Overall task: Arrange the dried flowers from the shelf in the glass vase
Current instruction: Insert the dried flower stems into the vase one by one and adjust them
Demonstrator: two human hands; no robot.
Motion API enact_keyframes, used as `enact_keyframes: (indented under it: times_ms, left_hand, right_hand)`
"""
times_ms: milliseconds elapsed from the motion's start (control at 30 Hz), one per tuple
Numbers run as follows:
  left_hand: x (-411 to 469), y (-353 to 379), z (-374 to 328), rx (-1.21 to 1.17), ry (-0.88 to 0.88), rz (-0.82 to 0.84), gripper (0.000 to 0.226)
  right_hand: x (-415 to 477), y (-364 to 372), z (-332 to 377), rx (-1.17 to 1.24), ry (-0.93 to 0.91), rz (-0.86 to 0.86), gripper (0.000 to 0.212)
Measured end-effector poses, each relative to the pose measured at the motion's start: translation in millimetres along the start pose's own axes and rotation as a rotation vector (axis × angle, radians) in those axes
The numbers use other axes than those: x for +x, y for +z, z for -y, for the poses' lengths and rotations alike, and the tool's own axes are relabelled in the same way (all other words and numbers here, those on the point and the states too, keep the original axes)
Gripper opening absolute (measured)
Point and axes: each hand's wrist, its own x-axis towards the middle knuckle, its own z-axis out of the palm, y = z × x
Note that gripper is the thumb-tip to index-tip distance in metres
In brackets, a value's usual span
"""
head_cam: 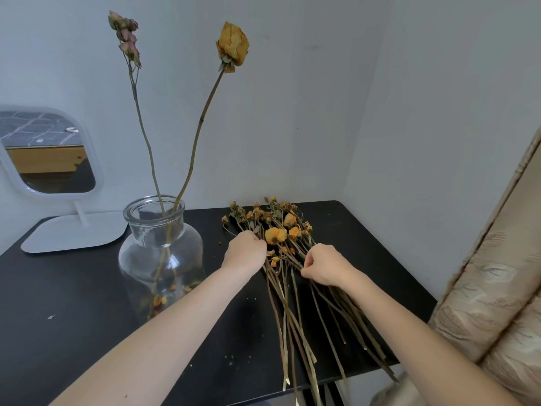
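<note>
A clear glass vase stands on the black table. Two dried flowers stand in it: a pink-budded stem leaning left and a tall yellow rose leaning right. A bundle of dried yellow flowers lies flat on the table right of the vase, its long stems reaching over the near edge. My left hand has its fingers curled into the bundle's left side, just below the blooms. My right hand pinches stems on the bundle's right side.
A white-framed standing mirror sits at the back left on its flat base. White walls close the corner behind and to the right. A beige patterned cushion or sofa arm stands against the table's right edge. Small petal crumbs dot the table.
</note>
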Motion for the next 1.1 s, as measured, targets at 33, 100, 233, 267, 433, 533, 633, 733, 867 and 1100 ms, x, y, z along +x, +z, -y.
enact_keyframes:
  times_ms: [33,100,233,267,433,533,633,733,867,1100]
  left_hand:
    - [0,0,1,-0.008,-0.008,-0.003,0.02]
    - [0,-1,2,-0.024,-0.016,-0.012,0.02]
    - [-3,-1,-1,-0.04,-0.005,-0.035,0.022]
    - [-3,-1,-2,-0.039,-0.001,-0.04,0.022]
    - [-8,-4,-8,-0.036,0.045,-0.074,0.028]
    - [-15,-7,-15,-0.057,0.069,-0.063,0.027]
    - [-30,-14,-27,-0.144,0.111,-0.028,0.023]
    - [-47,-26,-42,-0.209,0.231,0.0,0.017]
    - [-68,-57,-57,-0.221,0.421,0.027,0.019]
    - [-105,-149,-73,-0.363,0.58,-0.104,0.015]
  right_hand:
    - [0,-2,-1,0.033,-0.011,-0.012,0.017]
    - [0,-10,-1,0.096,-0.03,-0.043,0.014]
    - [-5,-28,-1,0.253,-0.053,-0.072,0.009]
    - [-6,-32,-1,0.294,-0.052,-0.08,0.009]
    - [-11,-52,-2,0.545,-0.041,-0.135,0.011]
    - [-14,-64,-2,0.68,-0.042,-0.174,0.015]
    - [-17,-73,1,0.872,-0.044,-0.195,0.018]
    - [-23,-83,7,1.029,-0.064,-0.218,0.013]
    - [-29,-98,19,1.201,-0.146,-0.225,0.014]
    - [-42,-121,62,1.335,-0.35,-0.218,0.01]
